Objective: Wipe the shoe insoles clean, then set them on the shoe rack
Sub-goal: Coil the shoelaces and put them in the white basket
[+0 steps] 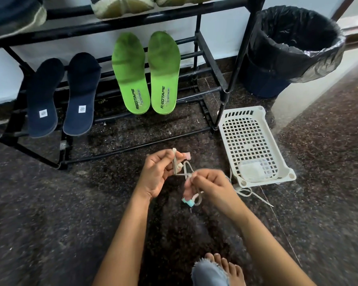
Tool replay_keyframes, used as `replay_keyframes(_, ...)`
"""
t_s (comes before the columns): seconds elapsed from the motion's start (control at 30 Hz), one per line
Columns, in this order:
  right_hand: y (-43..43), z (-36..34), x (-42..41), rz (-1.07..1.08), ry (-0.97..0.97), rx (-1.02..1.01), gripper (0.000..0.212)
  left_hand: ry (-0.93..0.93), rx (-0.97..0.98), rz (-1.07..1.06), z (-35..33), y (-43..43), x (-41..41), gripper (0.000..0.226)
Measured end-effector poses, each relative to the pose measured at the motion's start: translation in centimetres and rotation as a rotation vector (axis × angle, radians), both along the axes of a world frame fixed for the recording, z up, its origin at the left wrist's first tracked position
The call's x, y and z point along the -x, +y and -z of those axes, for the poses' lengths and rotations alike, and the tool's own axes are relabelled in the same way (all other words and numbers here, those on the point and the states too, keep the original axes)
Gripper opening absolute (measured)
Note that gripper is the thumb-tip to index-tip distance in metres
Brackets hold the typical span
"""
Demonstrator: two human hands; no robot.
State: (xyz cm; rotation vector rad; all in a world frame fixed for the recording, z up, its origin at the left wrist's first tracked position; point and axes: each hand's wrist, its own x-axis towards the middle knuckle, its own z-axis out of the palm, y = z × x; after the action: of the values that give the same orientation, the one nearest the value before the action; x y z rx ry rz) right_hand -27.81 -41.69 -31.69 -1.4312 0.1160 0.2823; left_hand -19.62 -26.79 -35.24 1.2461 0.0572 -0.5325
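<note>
Left hand [156,174], right hand [212,183] pinching shoelace [175,163], insoles [130,79] on rack [235,65] beyond

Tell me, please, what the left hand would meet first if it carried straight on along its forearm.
Likely the shoe rack's low front bar, with the green insoles just beyond; the height of the left hand is unclear.

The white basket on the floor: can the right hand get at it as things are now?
Probably yes. The white basket lies close beside the right hand, nothing standing between. But that hand pinches a shoelace with the left hand, so it must let go first.
</note>
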Motion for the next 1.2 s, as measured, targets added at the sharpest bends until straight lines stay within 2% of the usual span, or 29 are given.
replay_keyframes(0.13, -0.8, -4.7, -3.3, 0.097, -0.043, -0.051, 0.027, -0.028, -0.083, 0.091, -0.1, -0.2, 0.6, 0.025)
replay_keyframes(0.33, -1.9, -7.8, -9.0, 0.188, 0.057, -0.079, 0.026, -0.112, -0.168, 0.254, -0.4, -0.4, 1.1, 0.023)
replay_keyframes(0.43, -2.6, -6.8, -12.2, 0.320, 0.141, -0.153, 0.024, -0.070, -0.097, 0.276, -0.7, -0.1, 1.4, 0.023)
replay_keyframes(0.53, -3.5, -3.1, -13.5, 0.366, 0.309, -0.096, 0.024, 0.020, 0.098, 0.168, -1.3, 0.5, 1.5, 0.016)
replay_keyframes(0.6, -3.8, 0.3, -12.7, 0.299, 0.464, 0.014, 0.023, 0.060, 0.255, 0.098, -1.6, 1.0, 1.4, 0.022)
replay_keyframes(0.67, -3.7, 3.1, -10.4, 0.119, 0.494, 0.355, 0.024, 0.086, 0.333, 0.065, -1.8, 1.2, 1.2, 0.029)
replay_keyframes(0.73, -3.4, 5.5, -8.0, -0.061, 0.325, 0.766, 0.021, 0.095, 0.347, 0.051, -1.8, 1.3, 1.2, 0.030)
replay_keyframes(0.77, -3.2, 6.2, -7.0, -0.063, 0.204, 0.787, 0.012, 0.103, 0.349, 0.046, -1.9, 1.2, 1.2, 0.030)
replay_keyframes(0.8, -3.0, 6.7, -6.1, -0.034, 0.080, 0.677, 0.010, 0.111, 0.351, 0.043, -2.1, 1.3, 1.2, 0.029)
replay_keyframes(0.87, -2.5, 6.6, -5.2, -0.032, -0.139, 0.371, 0.037, 0.128, 0.364, 0.044, -2.2, 1.2, 1.3, 0.027)
replay_keyframes(0.97, -1.4, 5.5, -5.3, -0.139, -0.246, 0.123, 0.051, 0.143, 0.368, 0.026, -2.7, 0.7, 1.5, 0.020)
replay_keyframes(1.07, -0.6, 5.3, -5.6, -0.171, -0.163, -0.056, 0.040, 0.151, 0.369, -0.002, -2.9, 0.3, 1.5, 0.029)
replay_keyframes(1.2, 0.2, 6.3, -4.8, -0.095, -0.089, -0.032, 0.017, 0.162, 0.347, -0.036, -3.2, 0.4, 1.1, 0.031)
